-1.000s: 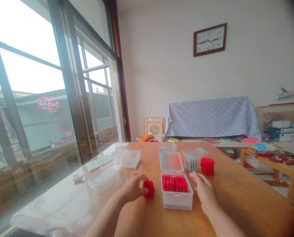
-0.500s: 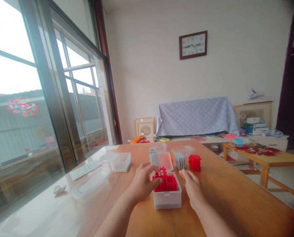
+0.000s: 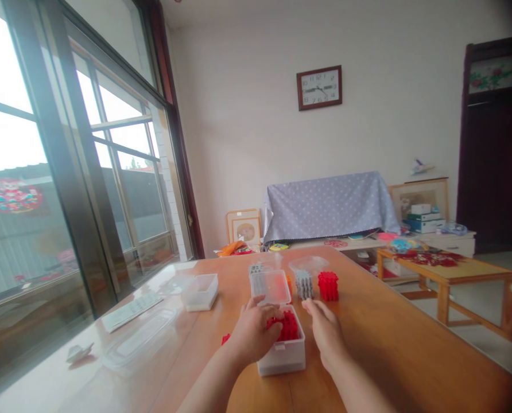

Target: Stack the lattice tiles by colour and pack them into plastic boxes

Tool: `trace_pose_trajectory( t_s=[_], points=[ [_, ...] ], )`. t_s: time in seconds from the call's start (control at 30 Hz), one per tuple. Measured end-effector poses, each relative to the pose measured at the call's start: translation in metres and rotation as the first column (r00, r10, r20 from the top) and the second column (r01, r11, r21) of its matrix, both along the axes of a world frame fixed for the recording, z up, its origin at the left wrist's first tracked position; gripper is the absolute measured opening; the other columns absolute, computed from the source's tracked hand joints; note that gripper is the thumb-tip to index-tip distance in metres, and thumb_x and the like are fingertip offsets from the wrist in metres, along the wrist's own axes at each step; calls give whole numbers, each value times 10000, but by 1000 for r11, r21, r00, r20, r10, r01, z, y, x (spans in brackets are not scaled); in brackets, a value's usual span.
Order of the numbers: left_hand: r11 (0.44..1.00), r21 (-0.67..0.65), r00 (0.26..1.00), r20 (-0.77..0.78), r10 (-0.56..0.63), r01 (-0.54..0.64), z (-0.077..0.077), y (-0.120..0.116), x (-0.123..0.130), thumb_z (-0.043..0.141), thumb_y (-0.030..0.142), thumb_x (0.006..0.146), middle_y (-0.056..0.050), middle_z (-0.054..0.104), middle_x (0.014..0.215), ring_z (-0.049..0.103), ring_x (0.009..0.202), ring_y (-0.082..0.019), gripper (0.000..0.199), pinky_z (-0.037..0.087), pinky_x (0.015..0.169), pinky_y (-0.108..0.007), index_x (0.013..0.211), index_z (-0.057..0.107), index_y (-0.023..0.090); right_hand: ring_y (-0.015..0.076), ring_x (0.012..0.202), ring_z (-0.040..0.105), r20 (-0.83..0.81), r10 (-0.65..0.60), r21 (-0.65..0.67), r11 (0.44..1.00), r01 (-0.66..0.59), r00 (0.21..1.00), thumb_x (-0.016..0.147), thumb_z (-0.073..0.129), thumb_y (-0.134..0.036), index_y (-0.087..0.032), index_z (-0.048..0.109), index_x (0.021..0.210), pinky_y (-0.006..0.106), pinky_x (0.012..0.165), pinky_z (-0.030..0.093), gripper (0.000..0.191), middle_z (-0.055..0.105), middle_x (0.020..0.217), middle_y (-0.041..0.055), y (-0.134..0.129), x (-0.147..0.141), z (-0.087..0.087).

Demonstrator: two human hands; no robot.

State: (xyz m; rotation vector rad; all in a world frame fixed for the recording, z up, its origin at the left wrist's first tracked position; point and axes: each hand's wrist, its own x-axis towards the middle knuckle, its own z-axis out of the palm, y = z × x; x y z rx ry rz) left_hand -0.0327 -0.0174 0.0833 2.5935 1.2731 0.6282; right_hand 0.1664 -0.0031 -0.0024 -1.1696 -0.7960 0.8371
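"Which hand is nearer the red blocks (image 3: 289, 327)?"

"The left hand (image 3: 256, 332). It arches over the left side of the white box (image 3: 282, 364), and the blocks inside lie at its fingertips and on to the right."

"Is it pinching one?"

"Thumb and fingers bend in at the blocks, but the hand covers the spot, so I can't tell."

"Which way does the group run?"

"Seemingly left to right across the box; its left end is hidden."

"And the right hand (image 3: 325, 332)?"

"Beside the box's right wall, apart from it, fingers straight and together, nothing seen in them."

"Farther out?"

"A bit of red (image 3: 225, 339) shows on the table (image 3: 411, 344), left of the left hand. Behind the box its clear lid (image 3: 270, 287) leans open. Then the grey stack (image 3: 304, 285) stands just ahead of the right fingertips, with a red stack (image 3: 328, 285) to its right."
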Motion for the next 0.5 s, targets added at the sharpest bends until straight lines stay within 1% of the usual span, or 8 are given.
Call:
trace_pose_trajectory(
  t_s=[0.1, 0.2, 0.3, 0.4, 0.5],
  points=[
    [999, 25, 999, -33, -43, 44, 7, -8, 1, 537, 236, 878, 41, 774, 1164, 545, 1259, -285, 296, 265, 1222, -475, 1051, 756, 336, 295, 1110, 655, 3, 21, -7, 1000, -21, 1000, 790, 628, -634, -225, 748, 944, 332, 836, 479, 453, 778, 1089, 63, -1, 0, 1],
    [996, 19, 994, -72, -83, 85, 13, -14, 6, 520, 259, 907, 54, 774, 1167, 558, 1222, -278, 288, 222, 1234, -473, 1026, 763, 357, 294, 1126, 653, 3, 29, -5, 1000, -29, 1000, 800, 625, -633, -224, 750, 947, 341, 869, 476, 452, 776, 1102, 69, -1, 0, 1],
    [996, 9, 993, -78, -93, 94, 12, -14, 10, 492, 316, 949, 52, 777, 1152, 564, 1210, -273, 291, 184, 1245, -480, 997, 772, 378, 297, 1120, 658, -2, 23, -4, 1000, -23, 1000, 794, 630, -641, -221, 755, 946, 350, 874, 479, 464, 779, 1094, 71, 0, 0, 0],
    [996, 22, 996, -25, -81, 81, 7, -8, 7, 488, 367, 969, 29, 753, 1219, 515, 1291, -291, 293, 223, 1227, -494, 1041, 772, 362, 302, 1116, 662, -8, 15, -1, 1000, -15, 1000, 776, 642, -650, -217, 761, 942, 351, 861, 488, 479, 784, 1082, 71, 1, 1, -2],
    [999, 27, 997, 76, -33, 31, 2, 5, -10, 465, 376, 988, -6, 732, 1259, 490, 1329, -292, 319, 319, 1184, -460, 1105, 757, 323, 303, 1106, 664, -15, 13, -19, 1000, -13, 1000, 765, 642, -660, -212, 760, 963, 346, 829, 495, 504, 782, 1099, 77, 1, 3, -3]
  ],
)
